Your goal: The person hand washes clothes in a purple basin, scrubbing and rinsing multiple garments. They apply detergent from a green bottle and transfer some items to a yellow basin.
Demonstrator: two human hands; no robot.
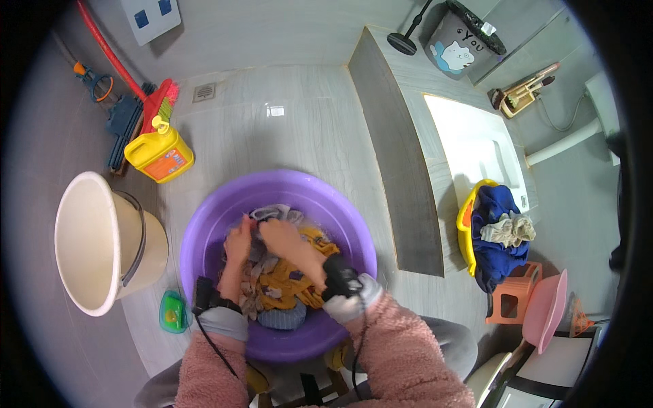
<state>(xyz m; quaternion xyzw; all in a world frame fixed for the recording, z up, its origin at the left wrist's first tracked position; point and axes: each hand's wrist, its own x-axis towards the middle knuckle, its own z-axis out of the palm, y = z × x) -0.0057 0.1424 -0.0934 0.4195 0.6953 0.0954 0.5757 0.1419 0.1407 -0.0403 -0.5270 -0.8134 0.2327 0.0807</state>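
A large round purple plastic basin (201,219) stands on the floor before me with wet clothes in it. Both my left hand (239,240) and my right hand (279,237) are inside it, close together near its far left part. Pinched between them is a grey garment (259,251), mostly covered by my fingers. Beyond my knuckles lies a light grey cloth (278,212). Nearer me are a mustard-yellow garment (285,278) with dark patches and a blue striped cloth (283,317). Some water shows around the clothes.
Left of the basin are a cream bucket (145,245), a green soap dish (173,312) and a yellow detergent jug (163,155). To the right rises a tiled step (403,183). A yellow tub (465,234) heaped with blue clothing (492,214) stands near an orange stool (515,296).
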